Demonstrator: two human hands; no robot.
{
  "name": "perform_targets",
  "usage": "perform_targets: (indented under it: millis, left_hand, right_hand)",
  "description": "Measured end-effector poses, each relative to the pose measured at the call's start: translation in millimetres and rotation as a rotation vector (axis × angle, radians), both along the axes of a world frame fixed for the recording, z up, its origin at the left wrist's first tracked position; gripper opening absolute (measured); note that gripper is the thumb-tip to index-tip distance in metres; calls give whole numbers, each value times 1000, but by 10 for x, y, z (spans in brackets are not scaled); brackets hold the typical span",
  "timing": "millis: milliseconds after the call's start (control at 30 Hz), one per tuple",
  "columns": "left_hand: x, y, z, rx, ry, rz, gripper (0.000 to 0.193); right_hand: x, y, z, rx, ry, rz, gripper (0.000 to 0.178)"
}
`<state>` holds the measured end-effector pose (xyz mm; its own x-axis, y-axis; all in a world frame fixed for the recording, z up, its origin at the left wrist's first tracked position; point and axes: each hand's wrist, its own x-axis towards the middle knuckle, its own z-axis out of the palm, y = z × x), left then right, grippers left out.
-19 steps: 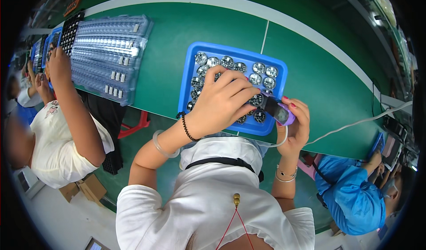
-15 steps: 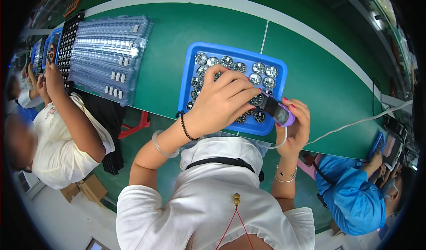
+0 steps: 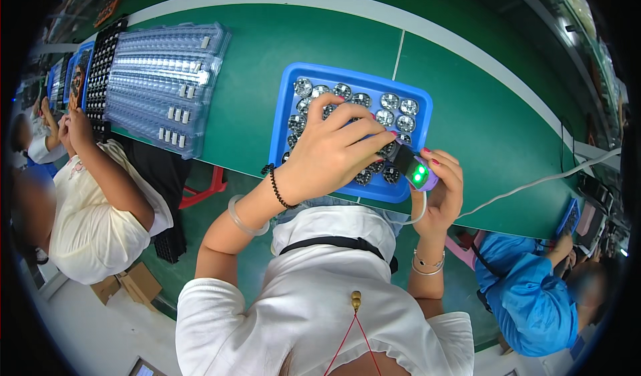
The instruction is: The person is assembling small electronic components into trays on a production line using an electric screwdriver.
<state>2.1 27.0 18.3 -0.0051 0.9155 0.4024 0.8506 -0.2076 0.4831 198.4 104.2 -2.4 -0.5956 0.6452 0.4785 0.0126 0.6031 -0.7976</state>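
On the green work table (image 3: 461,109), head view: a blue tray (image 3: 284,109) lies flat at the near edge, directly before the person, its compartments filled with small round silver parts (image 3: 390,101) set in rows. The left hand (image 3: 334,155) reaches over the tray from the lower left and covers its near middle; the fingers are bent and drawn together, the fingertips (image 3: 387,137) meeting at the dark front end of a small handheld device (image 3: 414,169). Whether a round part is pinched between them cannot be told, since the fingers hide the spot. A black bead bracelet and a clear bangle sit on this wrist.

The right hand (image 3: 444,189) comes up from the lower right and closes around the device, which has a purple body and a lit green square on top. The device lies over the tray's near right corner, touching the left fingertips. A pale cable (image 3: 534,183) runs from beside this hand across the table to the right.

Well apart, at the table's left end, lies a stack of clear plastic trays (image 3: 160,82), with a black tray (image 3: 100,69) just beside it. A co-worker in a pale shirt (image 3: 87,209) sits at far left; another in blue (image 3: 527,289) sits at lower right.
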Motion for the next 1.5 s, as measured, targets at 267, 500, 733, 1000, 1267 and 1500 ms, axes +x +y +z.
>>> perform_targets:
  millis: [267,500,733,1000,1267,1500]
  left_hand:
    - [75,-4,86,24,-57,57,31]
    - [47,-22,24,1,18,24,13]
    - [108,142,-175,1,84,40,9]
    - [114,166,-261,-44,151,36,10]
    - [89,31,-45,-45,48,35,18]
    - [89,-50,-179,-110,180,-195,17]
  right_hand:
    - [16,-10,-9,-28,-12,-20,38]
    - [96,-90,-69,-309,78,-129,44]
    - [273,-40,-91,-428,210,-385,50]
    - [309,-115,-110,-404,176,-295,50]
    - [320,-105,-118,-399,186,-283,49]
    - [363,-107,-140,-319,156,-174,47]
